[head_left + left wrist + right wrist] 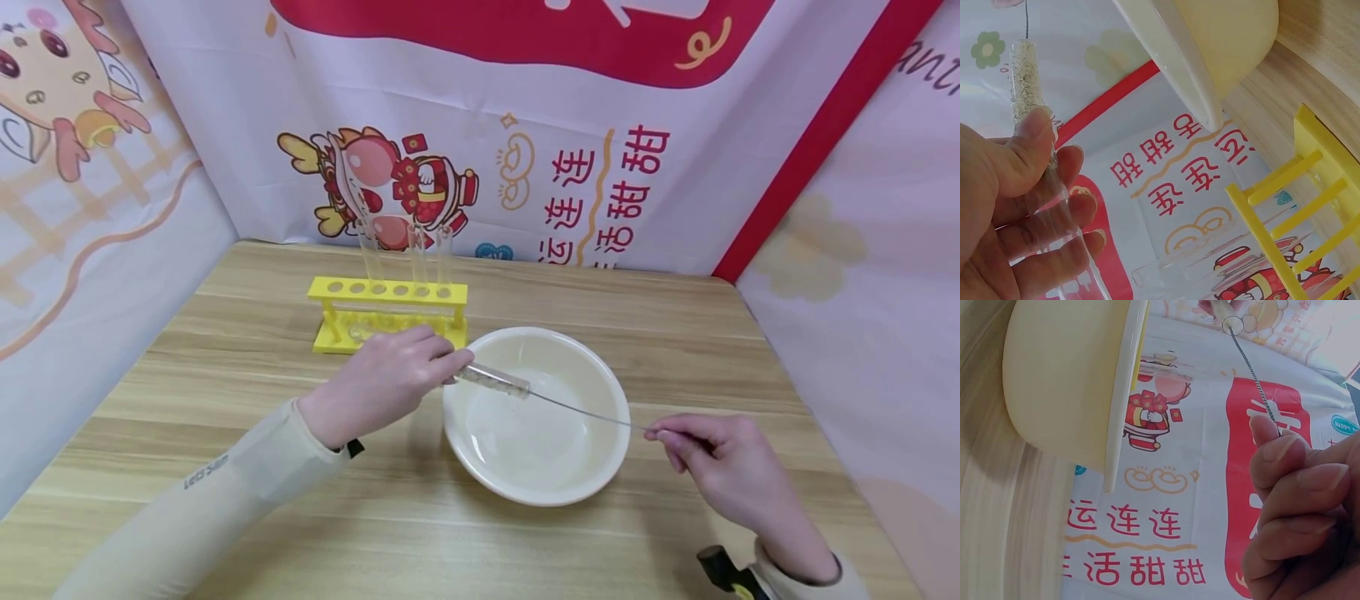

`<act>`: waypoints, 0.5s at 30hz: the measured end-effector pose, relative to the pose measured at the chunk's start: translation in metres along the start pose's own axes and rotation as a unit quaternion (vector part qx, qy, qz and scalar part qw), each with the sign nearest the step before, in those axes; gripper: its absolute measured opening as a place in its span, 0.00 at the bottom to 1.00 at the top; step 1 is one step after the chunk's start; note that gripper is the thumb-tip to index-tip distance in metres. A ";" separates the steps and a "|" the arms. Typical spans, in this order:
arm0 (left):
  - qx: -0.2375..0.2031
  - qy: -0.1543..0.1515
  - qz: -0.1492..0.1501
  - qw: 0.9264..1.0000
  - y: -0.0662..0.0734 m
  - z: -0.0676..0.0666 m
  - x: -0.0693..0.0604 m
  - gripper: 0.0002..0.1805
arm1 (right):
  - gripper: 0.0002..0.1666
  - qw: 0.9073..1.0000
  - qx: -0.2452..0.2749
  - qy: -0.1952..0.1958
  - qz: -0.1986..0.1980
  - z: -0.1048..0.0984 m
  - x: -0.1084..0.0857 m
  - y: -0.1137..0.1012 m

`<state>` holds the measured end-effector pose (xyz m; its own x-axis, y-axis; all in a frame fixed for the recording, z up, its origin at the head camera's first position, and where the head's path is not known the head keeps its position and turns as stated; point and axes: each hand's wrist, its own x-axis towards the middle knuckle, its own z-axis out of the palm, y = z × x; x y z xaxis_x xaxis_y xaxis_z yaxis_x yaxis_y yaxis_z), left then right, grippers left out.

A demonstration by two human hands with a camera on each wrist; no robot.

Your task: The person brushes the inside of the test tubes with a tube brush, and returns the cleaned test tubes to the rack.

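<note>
My left hand (390,379) grips a clear glass test tube (1054,206), fingers curled round it, above the left rim of a cream basin (536,492). Inside the tube's mouth end sits the pale bristle head of a test tube brush (1025,75). Its thin twisted wire handle (577,408) runs out over the basin to the right. Thumb and fingers of my right hand (723,462) pinch the wire's far end, to the right of the basin. In the right wrist view the wire (1250,369) leads from the fingertips up to the tube's round mouth.
A yellow test tube rack (386,289) stands behind my left hand, with several clear test tubes (418,258) upright in it. The basin rests on a wood-grain table (337,517). Printed cloth walls (480,100) enclose the table at the back and sides.
</note>
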<state>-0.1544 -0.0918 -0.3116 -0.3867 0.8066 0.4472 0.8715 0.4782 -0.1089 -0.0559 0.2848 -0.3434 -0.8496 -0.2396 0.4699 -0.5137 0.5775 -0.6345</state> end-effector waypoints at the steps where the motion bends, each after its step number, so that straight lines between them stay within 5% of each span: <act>1: 0.001 0.001 0.000 1.000 0.000 0.000 0.000 0.20 | 0.17 1.000 0.000 0.001 -0.003 0.000 0.000 0.000; 15: 0.012 0.016 0.005 1.000 -0.003 0.002 0.000 0.17 | 0.17 1.000 0.000 0.015 -0.026 0.005 0.006 -0.002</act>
<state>-0.1572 -0.0923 -0.3128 -0.3669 0.8000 0.4747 0.8679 0.4780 -0.1349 -0.0602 0.2785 -0.3420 -0.8178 -0.2467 0.5200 -0.5574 0.5643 -0.6089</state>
